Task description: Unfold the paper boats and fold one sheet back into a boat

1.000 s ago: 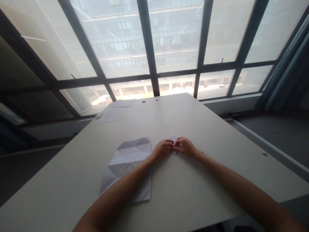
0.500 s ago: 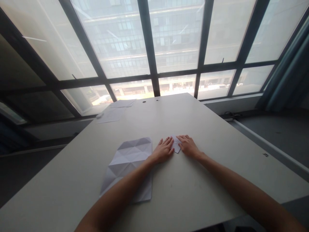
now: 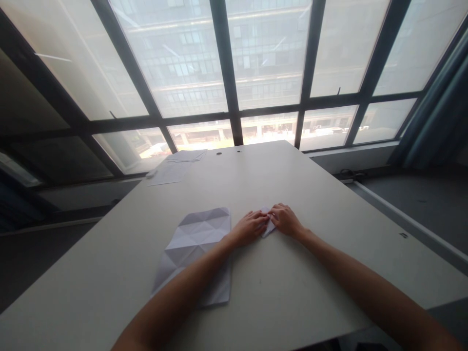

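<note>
My left hand (image 3: 251,227) and my right hand (image 3: 285,220) come together on the bench (image 3: 303,292), just in front of me, with the small folded paper (image 3: 269,228) between them; most of it is hidden beneath my fingers, and only a pale, pointed corner shows below them. Neither hand is clenched or fully released; my left fingertips (image 3: 263,219) and right fingertips (image 3: 274,210) close in on the paper from opposite sides, though I cannot tell how hard they press. The way my hands meet seems to pin the little packet against the bench from both sides, so it is unlikely to slide or spring apart; my wrists sit low and my arms reach forward, which appears to keep my fingers steady on it. To the left of my hands lies a creased sheet of white paper (image 3: 195,239), flat on the bench and marked with a pattern of diagonal fold lines; my left forearm (image 3: 183,278) crosses above its lower part, and the sheet sits just beside my working spot, apparently near enough to see yet clear of my fingers. Farther off, near the bench's far corner, a small stack of paper (image 3: 186,156) and a single loose sheet (image 3: 170,173) lie well apart from my hands, out of my reach for now; beyond them, a large gridded window (image 3: 270,58) lets in bright light.
</note>
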Demonstrator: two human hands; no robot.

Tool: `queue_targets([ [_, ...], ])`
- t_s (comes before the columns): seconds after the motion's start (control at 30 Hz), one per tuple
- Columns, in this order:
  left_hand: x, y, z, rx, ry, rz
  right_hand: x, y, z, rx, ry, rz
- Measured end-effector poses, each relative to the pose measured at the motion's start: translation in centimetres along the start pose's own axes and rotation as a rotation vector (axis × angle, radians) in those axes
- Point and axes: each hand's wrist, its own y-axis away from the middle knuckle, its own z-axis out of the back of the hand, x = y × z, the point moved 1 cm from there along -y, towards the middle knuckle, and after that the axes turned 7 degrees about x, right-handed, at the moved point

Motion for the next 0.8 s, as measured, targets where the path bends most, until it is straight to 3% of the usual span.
queue_targets([
  [0.1,-0.1,0.1,-0.1,0.016,-0.003,-0.035,-0.4,-0.1,0.0,0.051,0.043,0.007],
  [0.27,0.2,0.0,-0.4,0.072,-0.001,-0.053,-1.6,-0.8,-0.8,0.155,0.078,-0.130],
  [0.5,0.2,0.1,-0.2,0.090,0.006,-0.046,-2.3,-1.0,-1.3,0.139,0.029,-0.206],
  [0.6,0.0,0.2,0.0,0.080,0.006,-0.051,-2.3,-0.6,-1.1,0.091,0.011,-0.154],
  [0.7,-0.3,0.3,0.1,0.074,0.006,-0.061,-2.2,-0.1,-1.1,0.153,0.009,-0.032],
  [0.8,-0.3,0.4,0.1,0.049,0.037,-0.042,-2.1,0.1,-1.1,0.205,0.002,-0.002],
])
